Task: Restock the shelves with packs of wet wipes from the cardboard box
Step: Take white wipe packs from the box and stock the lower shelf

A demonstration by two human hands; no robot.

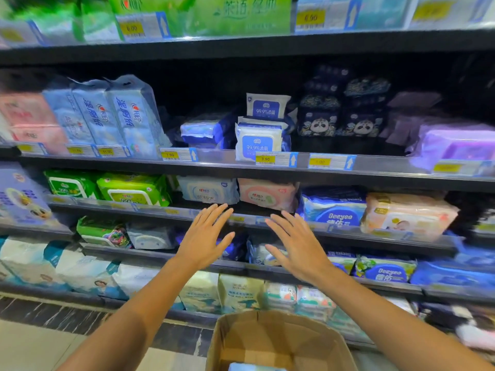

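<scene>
Dark tiered store shelving (pixel 241 45), yellow price tags (pixel 265 159), pale tiled floor (pixel 32 344)

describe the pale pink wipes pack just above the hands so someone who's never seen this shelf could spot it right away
Find the shelf bearing the 3.90 price tag; look at the row directly beneath it. The pale pink wipes pack lies just above the open right hand. Its neighbours are a pale blue pack on its left and a dark blue Deeyeo pack on its right.
</scene>
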